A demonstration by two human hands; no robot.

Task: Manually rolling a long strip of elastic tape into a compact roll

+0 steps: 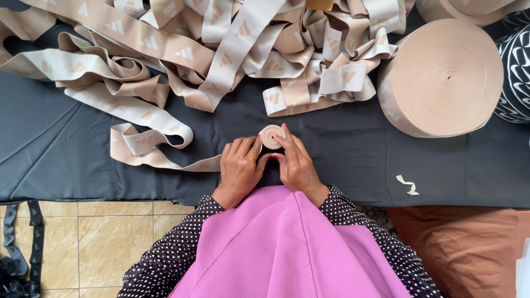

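A dark grey cloth-covered surface (353, 160) carries everything here, and across its far edge sprawls the largest thing, a loose heap of beige elastic band (221, 49) printed with small pale stripe marks, its loops tangled over one another from the far left corner toward the middle. At the far right sits a big finished roll of the same beige band (444, 77), lying tilted on its side, with the rim of another roll (469, 8) cut off by the top edge of the view and a black-and-white patterned roll (516, 72) just beside it at the right edge. One strand (149, 146) leaves the heap, curls along the left part of the surface and runs to the near edge, where both hands meet. The left hand (240, 168) and right hand (295, 163) are closed together around a small coil of beige band (272, 136), fingertips pinching its rim, the coil standing on edge above the near middle of the surface. My judgement is that the coil could spring loose or telescope if the pinch slackens, since elastic pushes back against winding; the trailing strand could also twist or snag in the heap and feed in crooked. A small pale scrap (408, 185) lies near the right part of the near edge. The thumbs and the underside of the coil are hidden, so how firmly it is held is hard to tell, and dark straps (22, 243) on the tiled floor are cut off at the left.
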